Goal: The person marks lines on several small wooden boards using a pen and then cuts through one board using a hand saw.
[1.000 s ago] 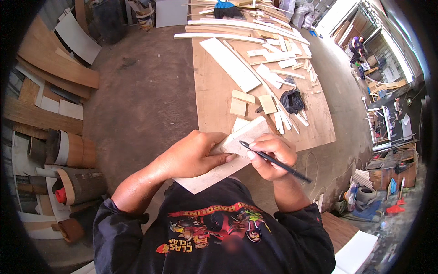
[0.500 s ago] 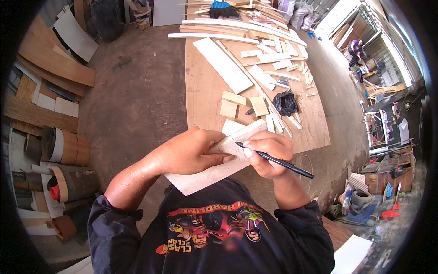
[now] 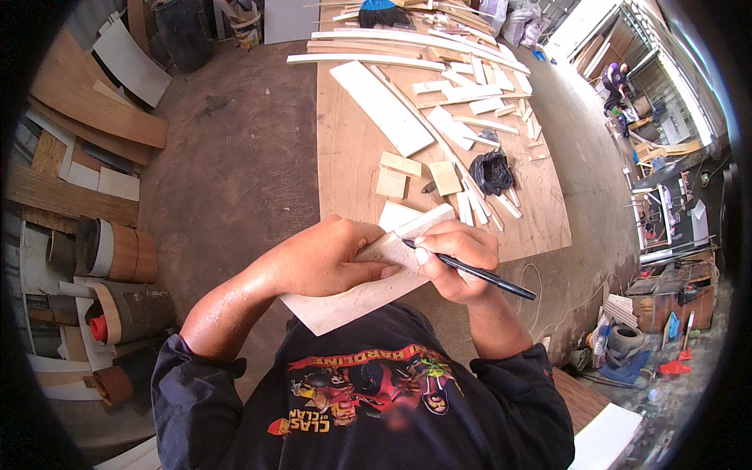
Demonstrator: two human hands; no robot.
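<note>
A pale wooden board lies slantwise in front of my chest, its far end over the near edge of the worktable. My left hand grips it, thumb flat on the upper face and fingers wrapped over the far edge. In my right hand a black marker pen is pinched like a writing tool, its tip at the board's face just right of my left thumb. Whether the tip touches the wood I cannot tell. Beyond the board, another light wood piece shows partly.
The plywood worktable carries a wide white plank, small wood blocks, many strips and a black plastic bag. Rolled sheets stand at left. A person works far right; a cable lies on the floor.
My right hand and the pen have shifted very slightly to the left along the board. My left hand keeps its grip, and the board stays nearly in place.
</note>
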